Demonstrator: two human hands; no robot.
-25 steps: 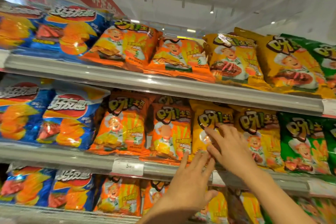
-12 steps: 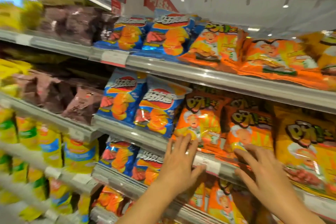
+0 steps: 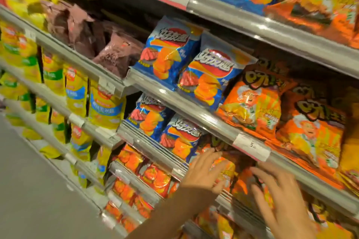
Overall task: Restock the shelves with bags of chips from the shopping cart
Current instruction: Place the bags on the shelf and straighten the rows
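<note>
Shelves [image 3: 211, 120] hold orange chip bags [image 3: 226, 170] between both open hands [image 3: 204, 172].

view: swung left and down since 1 s ago; ceiling and red sign gone, grey floor [image 3: 29, 190] and yellow bags [image 3: 77, 91] at left now in frame
left hand [image 3: 204, 172]: dropped from the price rail [image 3: 250, 146] of the orange-bag shelf to the shelf below, fingers spread against an orange bag [image 3: 226, 170]
right hand [image 3: 281, 196]: off the yellow-orange bags it touched 1 s ago, now lower, under that rail, fingers spread by the lower orange bags
blur: heavier than before
</note>
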